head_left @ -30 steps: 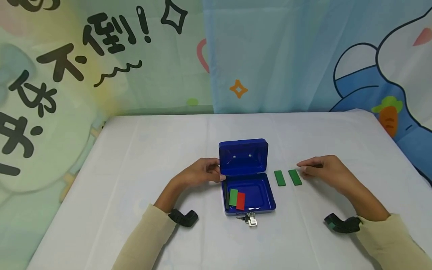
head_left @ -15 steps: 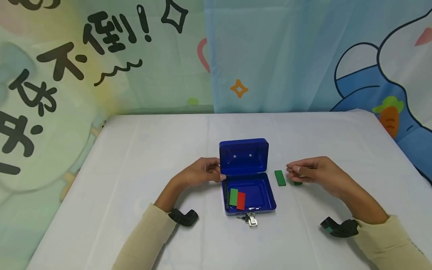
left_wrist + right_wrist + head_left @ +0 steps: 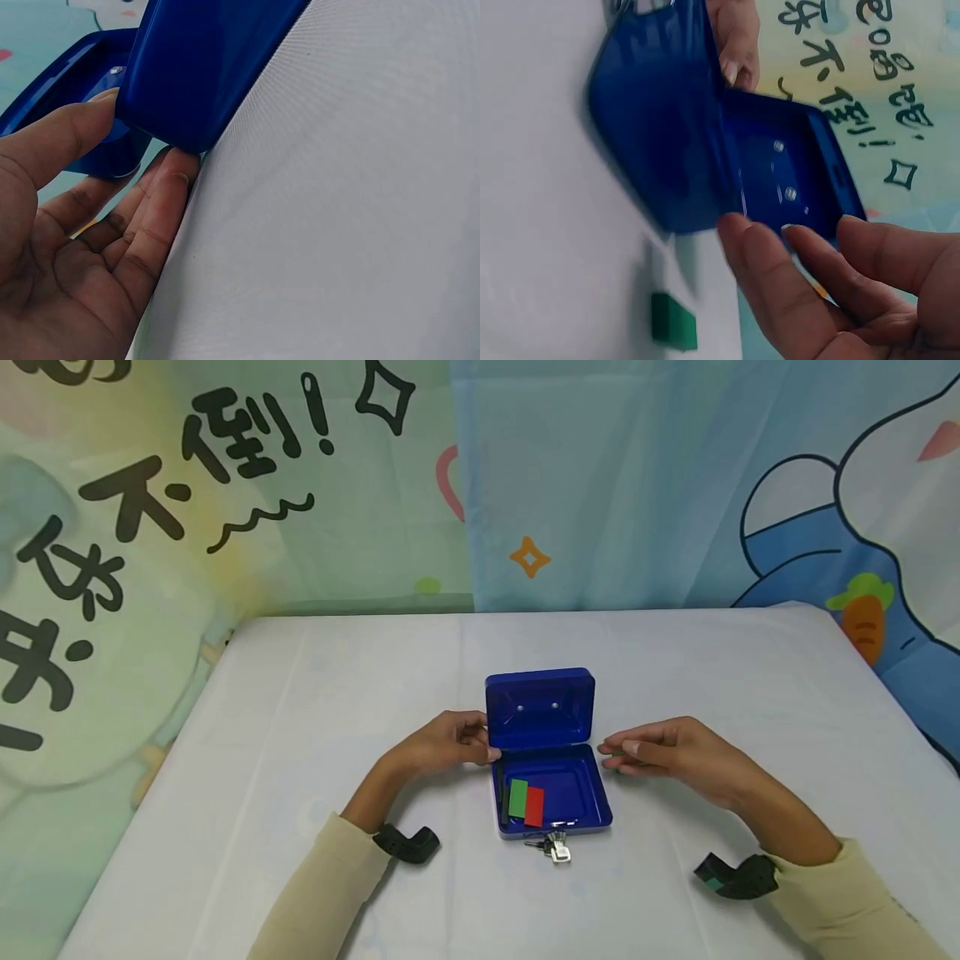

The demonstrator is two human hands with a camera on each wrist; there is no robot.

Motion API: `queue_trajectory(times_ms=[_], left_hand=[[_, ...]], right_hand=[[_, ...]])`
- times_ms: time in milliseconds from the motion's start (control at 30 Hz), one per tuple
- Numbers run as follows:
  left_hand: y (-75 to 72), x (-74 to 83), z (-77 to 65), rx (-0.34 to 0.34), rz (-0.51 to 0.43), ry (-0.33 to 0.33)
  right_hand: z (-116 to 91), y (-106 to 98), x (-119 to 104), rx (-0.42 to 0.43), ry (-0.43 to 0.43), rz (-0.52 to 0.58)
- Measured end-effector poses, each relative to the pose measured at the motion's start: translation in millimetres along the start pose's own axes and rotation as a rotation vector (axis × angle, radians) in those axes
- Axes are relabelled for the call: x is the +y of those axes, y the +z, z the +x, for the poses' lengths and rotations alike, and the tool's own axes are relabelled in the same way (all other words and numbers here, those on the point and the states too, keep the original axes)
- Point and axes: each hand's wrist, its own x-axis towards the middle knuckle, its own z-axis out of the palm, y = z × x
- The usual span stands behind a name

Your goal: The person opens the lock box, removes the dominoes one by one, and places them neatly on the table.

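Observation:
A dark blue metal cash box [image 3: 573,781] stands with its lid [image 3: 540,707] raised. A light green block [image 3: 517,798] and a red block [image 3: 534,807] lie side by side within it, beside a thin dark strip along the left wall. My left hand [image 3: 448,743] grips the box's rear left corner, thumb on the rim and fingers behind. At the opposite side hovers my right hand [image 3: 671,753], fingers loosely extended near the hinge corner. The right wrist view shows a dark green block [image 3: 676,324] on the table, apart from these fingers; the head view hides it under the hand.
A small silver lock with keys [image 3: 557,847] hangs at the box's front. White cloth covers the table [image 3: 360,677], and printed curtains [image 3: 600,485] rise along its back and left edges. Black wrist mounts [image 3: 738,877] sit at both sleeve cuffs.
My right hand has moved left toward the box, passing over the two dark green blocks, which it now hides in the head view. My left hand stays on the box corner.

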Motion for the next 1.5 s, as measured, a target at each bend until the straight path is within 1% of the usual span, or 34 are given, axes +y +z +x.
queue_trajectory(times_ms=[133,267,433,600,633,667,833,867,900,1033,1167,1333,1500], left_hand=[[-0.2,0.5,-1.3,0.002,-0.003,-0.003],[-0.6,1.0,-1.7,0.002,-0.007,-0.004],[-0.5,1.0,-1.5,0.0,-0.007,0.0],[0.6,-0.9,-1.0,0.001,0.003,0.012],[0.7,-1.5,-0.8,0.001,0.004,0.014],[1.0,2.0,-2.3,0.001,0.0,0.013],[1.3,3.3,-1.3,0.001,0.006,0.005],[1.3,4.1,-1.4,0.003,0.009,0.003],[1.2,0.4,0.4,0.005,0.013,0.003],[1.8,0.2,1.3,-0.007,0.008,0.013],[1.9,0.6,1.3,-0.011,0.013,0.018],[0.8,0.4,0.2,0.007,0.023,0.015],[0.4,1.0,-0.9,0.009,0.031,0.015]], right_hand=[[-1,6,-5,-0.012,0.024,0.002],[-2,10,-9,-0.012,0.025,0.038],[2,19,-13,-0.1,0.057,0.054],[12,34,-16,-0.178,0.091,0.064],[14,37,-16,-0.193,0.1,0.086],[16,40,-16,-0.209,0.103,0.106],[23,51,-18,-0.277,0.092,0.226],[23,52,-18,-0.279,0.089,0.231],[23,53,-18,-0.278,0.091,0.235],[23,53,-18,-0.244,0.129,0.207],[24,53,-18,-0.234,0.149,0.198],[27,54,-17,-0.243,0.141,0.2],[29,57,-17,-0.23,0.152,0.153]])
